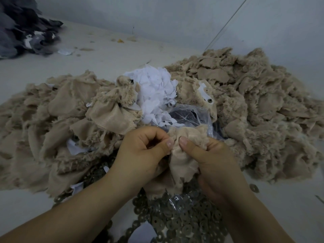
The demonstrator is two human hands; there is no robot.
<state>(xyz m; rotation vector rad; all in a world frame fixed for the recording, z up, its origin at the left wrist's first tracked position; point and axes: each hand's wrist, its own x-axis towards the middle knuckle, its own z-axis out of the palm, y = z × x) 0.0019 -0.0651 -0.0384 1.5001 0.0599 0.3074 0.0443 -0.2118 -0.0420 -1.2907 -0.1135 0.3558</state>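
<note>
Over grey washers (184,223), beige fabric piece (184,160) (fuzzy-edged, crumpled) looks limp.

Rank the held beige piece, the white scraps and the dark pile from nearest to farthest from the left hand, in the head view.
1. The beige piece: pinched by the left hand itself, shared with the right hand.
2. The white scraps: just beyond the hand, centre of the heap.
3. The dark pile: far back, left corner.
</note>
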